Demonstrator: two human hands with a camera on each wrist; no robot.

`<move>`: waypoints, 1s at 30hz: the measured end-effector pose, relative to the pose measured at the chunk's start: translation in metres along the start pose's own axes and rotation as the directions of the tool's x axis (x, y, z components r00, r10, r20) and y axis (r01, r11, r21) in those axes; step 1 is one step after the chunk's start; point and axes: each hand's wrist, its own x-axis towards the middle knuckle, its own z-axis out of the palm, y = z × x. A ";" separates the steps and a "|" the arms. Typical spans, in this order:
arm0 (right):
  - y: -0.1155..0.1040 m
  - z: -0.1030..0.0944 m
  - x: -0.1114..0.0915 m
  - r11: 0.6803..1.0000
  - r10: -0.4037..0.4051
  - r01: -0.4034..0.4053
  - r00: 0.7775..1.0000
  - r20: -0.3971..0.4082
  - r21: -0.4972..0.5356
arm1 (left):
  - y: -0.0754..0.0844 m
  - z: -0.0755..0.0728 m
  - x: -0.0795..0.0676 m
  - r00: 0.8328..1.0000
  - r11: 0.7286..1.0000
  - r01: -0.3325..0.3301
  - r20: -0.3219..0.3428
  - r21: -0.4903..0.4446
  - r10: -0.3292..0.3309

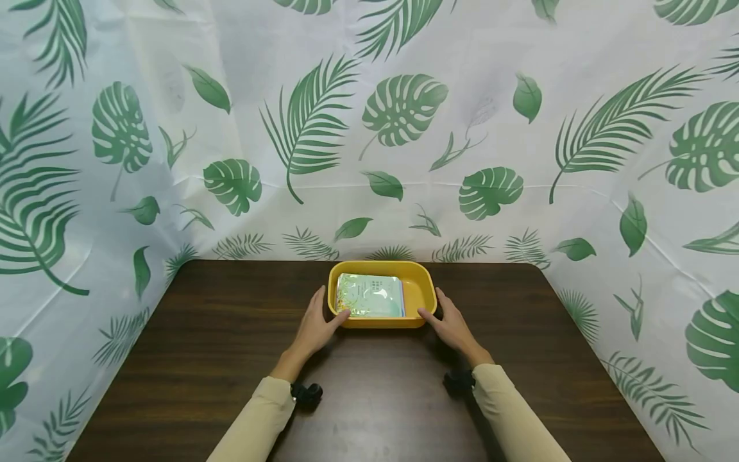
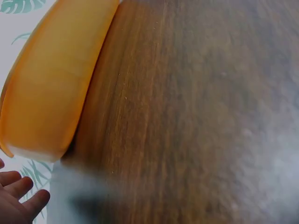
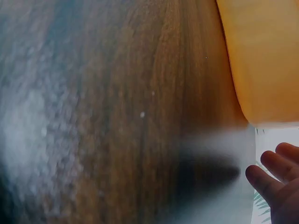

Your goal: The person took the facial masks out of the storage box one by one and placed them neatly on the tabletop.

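A yellow rectangular tray (image 1: 418,292) with rounded corners stands near the table's back edge. Inside it, toward the left, lies a flat light green packet (image 1: 372,296) with printed lettering, and coloured edges show under its right side. My left hand (image 1: 314,324) is at the tray's left end, thumb at the front rim. At the right end is my right hand (image 1: 453,324), its thumb likewise by the front corner. In both wrist views, the left fingers (image 2: 19,185) and right fingers (image 3: 268,179) are spread and relaxed, with a gap between them and the tray's wall.
The dark wood-grain table (image 1: 369,398) reaches back to a white hanging cloth (image 1: 427,212) with green leaf prints, which also runs along both sides. Black devices are strapped to the left wrist (image 1: 307,396) and right wrist (image 1: 458,382).
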 end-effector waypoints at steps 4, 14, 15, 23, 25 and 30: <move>0.000 0.001 0.002 0.999 0.016 -0.016 1.000 -0.001 0.030 | 0.001 0.002 0.003 1.000 0.999 0.003 0.007 -0.033 -0.002; 0.001 0.004 0.004 0.995 -0.006 0.008 1.000 -0.024 0.095 | -0.002 0.002 0.005 1.000 0.996 0.018 0.020 -0.082 -0.016; 0.001 0.004 0.004 0.994 -0.008 0.010 1.000 -0.026 0.105 | -0.003 0.002 0.005 1.000 0.996 0.016 0.022 -0.085 -0.014; 0.002 0.008 0.003 0.984 -0.024 0.031 0.999 -0.045 0.174 | -0.004 0.002 0.007 1.000 0.994 -0.022 0.018 -0.111 0.024; 0.001 0.008 0.003 0.982 -0.019 0.028 0.999 -0.046 0.187 | -0.004 0.002 0.007 0.999 0.994 -0.025 0.021 -0.110 0.027; -0.001 0.009 0.003 0.974 -0.009 0.019 0.999 -0.048 0.226 | -0.003 0.002 0.008 0.999 0.991 -0.023 0.028 -0.131 0.027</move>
